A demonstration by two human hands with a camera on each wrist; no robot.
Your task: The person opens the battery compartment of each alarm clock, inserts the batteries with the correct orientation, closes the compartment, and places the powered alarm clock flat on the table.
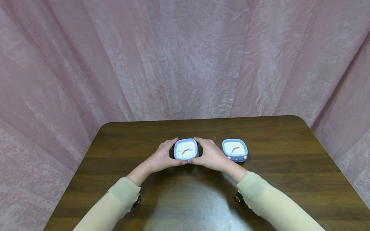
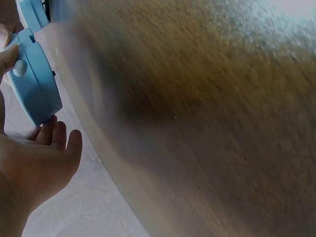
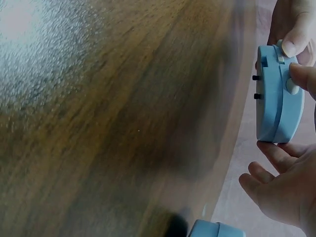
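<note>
A small blue alarm clock [image 1: 185,149] with a white face and orange and blue hands is held between both hands, its face turned up toward the head view. My left hand [image 1: 162,158] pinches its left side between thumb and fingers. The right hand [image 1: 212,155] grips the opposite side the same way, both thumbs at the near edge. In the right wrist view, the clock [image 3: 276,98] seems raised off the table and shows black knobs on its back. A second matching clock [image 1: 234,149] sits on the table just right of the right hand.
The brown wooden table [image 1: 133,137] has rounded far corners and a glossy reflection near its front. Pink curtains [image 1: 188,60] hang behind it and along both sides.
</note>
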